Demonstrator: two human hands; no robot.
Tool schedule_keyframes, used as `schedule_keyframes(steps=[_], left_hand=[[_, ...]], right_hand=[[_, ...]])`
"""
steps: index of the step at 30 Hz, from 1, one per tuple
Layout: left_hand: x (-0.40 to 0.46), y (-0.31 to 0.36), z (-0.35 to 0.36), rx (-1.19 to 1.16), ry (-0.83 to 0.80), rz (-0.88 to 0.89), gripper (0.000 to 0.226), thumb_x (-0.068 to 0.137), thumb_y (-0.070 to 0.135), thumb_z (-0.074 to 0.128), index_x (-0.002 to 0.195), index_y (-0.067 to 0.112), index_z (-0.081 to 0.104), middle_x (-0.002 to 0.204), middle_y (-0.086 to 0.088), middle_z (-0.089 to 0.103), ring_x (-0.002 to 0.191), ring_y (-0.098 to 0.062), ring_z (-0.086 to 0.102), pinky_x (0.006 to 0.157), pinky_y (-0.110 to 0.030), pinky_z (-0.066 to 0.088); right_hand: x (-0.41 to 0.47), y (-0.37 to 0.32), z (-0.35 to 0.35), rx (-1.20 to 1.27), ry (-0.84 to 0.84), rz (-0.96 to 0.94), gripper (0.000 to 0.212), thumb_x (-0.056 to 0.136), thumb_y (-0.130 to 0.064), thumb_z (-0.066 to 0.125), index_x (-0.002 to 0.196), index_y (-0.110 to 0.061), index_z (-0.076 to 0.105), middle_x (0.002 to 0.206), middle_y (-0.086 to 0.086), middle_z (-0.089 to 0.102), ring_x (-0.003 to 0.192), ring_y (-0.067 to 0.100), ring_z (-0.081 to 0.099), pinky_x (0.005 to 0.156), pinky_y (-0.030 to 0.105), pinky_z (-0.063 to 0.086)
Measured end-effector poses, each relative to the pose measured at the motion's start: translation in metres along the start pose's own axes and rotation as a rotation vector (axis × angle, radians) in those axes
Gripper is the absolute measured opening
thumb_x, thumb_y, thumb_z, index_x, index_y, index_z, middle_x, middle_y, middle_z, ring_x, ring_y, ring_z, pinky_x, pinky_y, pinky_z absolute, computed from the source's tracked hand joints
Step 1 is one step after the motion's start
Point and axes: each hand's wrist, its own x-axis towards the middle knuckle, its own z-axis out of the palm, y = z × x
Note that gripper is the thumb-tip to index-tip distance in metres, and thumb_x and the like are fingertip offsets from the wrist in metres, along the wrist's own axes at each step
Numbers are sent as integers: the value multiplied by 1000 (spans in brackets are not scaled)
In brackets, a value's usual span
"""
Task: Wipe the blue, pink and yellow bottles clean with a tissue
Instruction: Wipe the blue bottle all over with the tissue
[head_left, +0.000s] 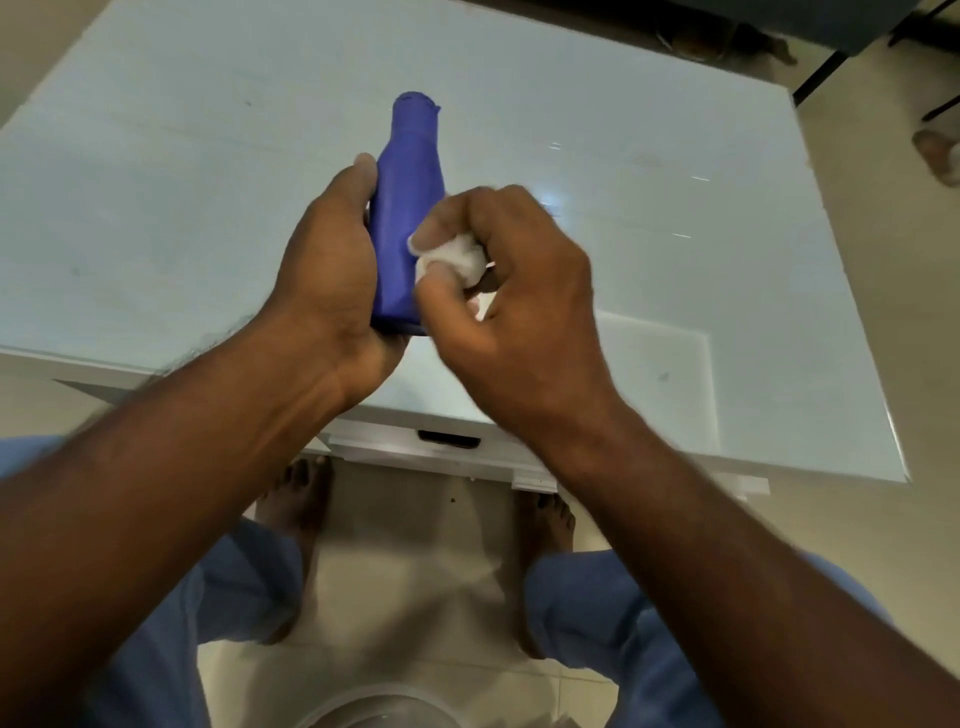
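Left hand (332, 254) grips the blue bottle (405, 208); right hand (498, 275) pinches wadded tissue (452, 260), apparently touching; rotate the bottle while wiping.

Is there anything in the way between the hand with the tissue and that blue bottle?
Nothing visible. The right hand presses the wadded tissue straight against the side of the blue bottle, which the left hand holds above the table. Only the tissue itself lies between fingers and bottle.

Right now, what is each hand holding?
Left hand: closed on the blue bottle.
Right hand: closed on the tissue.
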Motion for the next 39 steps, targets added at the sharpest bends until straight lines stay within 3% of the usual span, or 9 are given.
schedule_keyframes(steps=[3, 8, 14, 20, 25, 27, 30, 33, 39], left_hand=[[1, 4, -3, -13, 2, -27, 41, 100, 47, 44, 103, 11, 65, 76, -4, 67, 68, -16, 68, 61, -30, 58], [-2, -3, 0, 61, -30, 21, 39, 100, 45, 43, 114, 17, 66, 85, -2, 71, 75, -17, 68, 66, -32, 57], [-1, 2, -3, 25, -71, -65, 49, 97, 50, 49, 111, 7, 65, 77, -5, 66, 70, -16, 68, 60, -30, 56], [-5, -7, 1, 167, -79, 11, 38, 95, 47, 54, 118, 18, 65, 88, -4, 73, 74, -18, 67, 68, -34, 58], [0, -2, -3, 149, -119, -30, 42, 89, 51, 63, 111, 16, 69, 83, -2, 70, 78, -17, 67, 76, -35, 55], [2, -1, -5, 190, -108, -21, 48, 85, 52, 68, 115, 14, 68, 91, -4, 72, 83, -20, 68, 82, -38, 57], [-1, -3, -4, 239, -75, -12, 42, 82, 45, 72, 114, 19, 65, 89, -3, 76, 74, -19, 72, 66, -34, 58], [-4, -6, -2, 267, -88, -28, 37, 80, 40, 74, 109, 19, 65, 83, -2, 75, 68, -19, 71, 63, -34, 59], [-4, -1, -2, 69, -144, -35, 48, 96, 55, 43, 114, 18, 66, 88, -4, 73, 72, -20, 71, 67, -36, 61]], right_hand=[[-10, -10, 4, -19, -108, -180, 15, 80, 6, 71, 92, -2, 73, 91, 7, 71, 86, 21, 64, 79, 35, 53], [9, 12, -8, -66, 67, 29, 16, 89, -5, 71, 103, -12, 73, 101, -2, 69, 89, 10, 65, 76, 33, 59], [-9, -9, -1, -88, -93, -208, 17, 84, 2, 73, 99, -4, 75, 97, 6, 71, 88, 19, 64, 82, 26, 52], [11, 15, -17, -39, 124, 29, 17, 92, -5, 72, 108, -12, 73, 105, -1, 70, 94, 12, 68, 80, 31, 60], [-3, -4, -8, -44, -13, -145, 19, 85, 5, 73, 101, -5, 75, 100, 5, 72, 92, 17, 67, 80, 34, 56], [1, 0, -12, -20, 33, -96, 18, 87, 3, 73, 102, -8, 74, 101, 3, 71, 92, 14, 67, 80, 29, 57], [11, 5, -21, 60, 106, 91, 16, 96, -6, 69, 106, -18, 70, 106, 1, 71, 96, 12, 69, 76, 13, 56], [10, 5, -21, 181, 94, 221, 13, 101, -10, 67, 110, -16, 71, 109, 3, 72, 96, 13, 71, 72, 11, 57], [8, 0, -17, 151, 63, 156, 20, 98, -12, 72, 114, -22, 67, 108, -11, 71, 98, 10, 71, 81, 13, 56]])
